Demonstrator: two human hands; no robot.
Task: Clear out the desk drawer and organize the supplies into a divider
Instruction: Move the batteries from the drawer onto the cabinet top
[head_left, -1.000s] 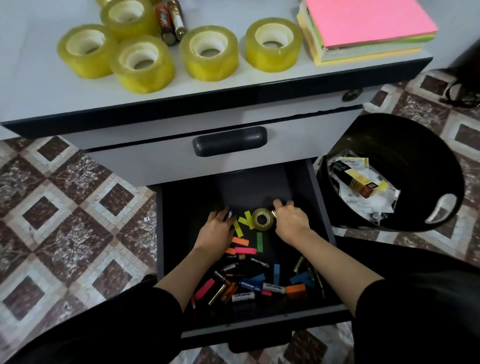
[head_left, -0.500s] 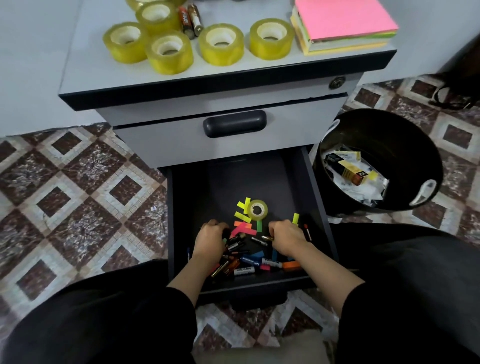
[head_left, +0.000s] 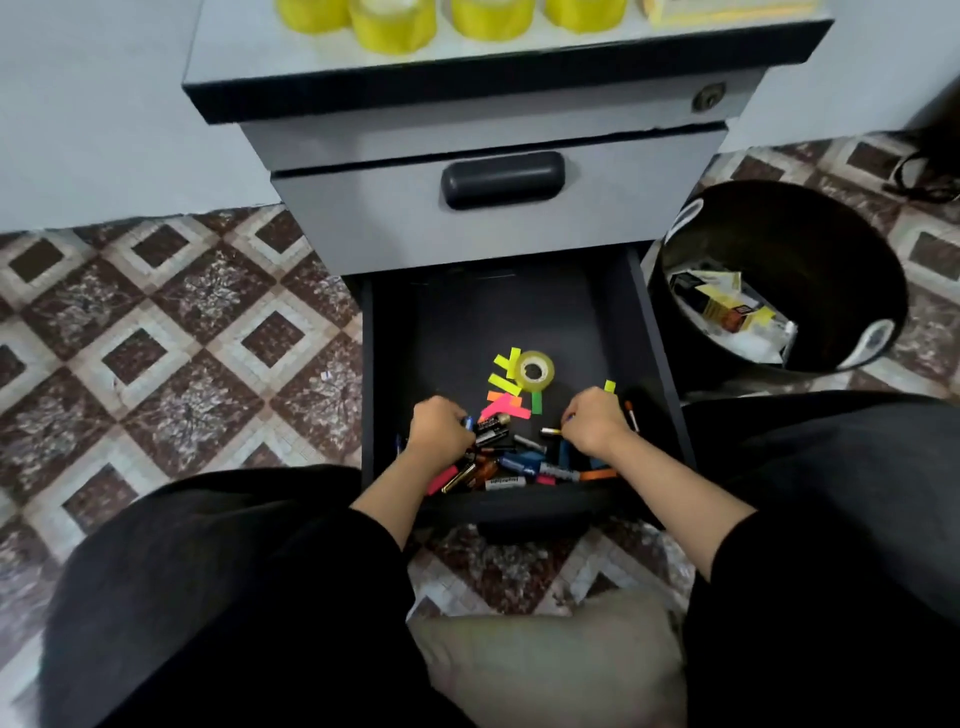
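Supplies: We see a loose heap of batteries (head_left: 488, 434), pens (head_left: 558, 472) and neon sticky flags (head_left: 506, 410) at the front of the open bottom drawer (head_left: 519, 312). A small tape roll (head_left: 535, 371) lies flat just behind them.

Risk: We judge that round cells could roll out of an overfull handful and scatter back into the heap or onto the floor. The flags are thin and lie flat, so they may stay behind or crumple if scooped up with the heavier pieces.

Look: The batteries are short, dark and copper-toned. The pens are slim and mostly blue, and the flags are yellow, pink, orange and green strips.

Left grip: The left hand (head_left: 439, 428) is curled tight, fingers closed round a blue-tipped piece (head_left: 468, 422) at the heap's edge.

Right grip: The right hand (head_left: 592, 423) pinches a slim yellow-tipped piece (head_left: 551, 431).

Around: Large yellow tape rolls (head_left: 392, 23) stand on the cabinet's surface (head_left: 234, 52). A black bin (head_left: 810, 249) with paper scraps sits beside the drawer. We see no divider.
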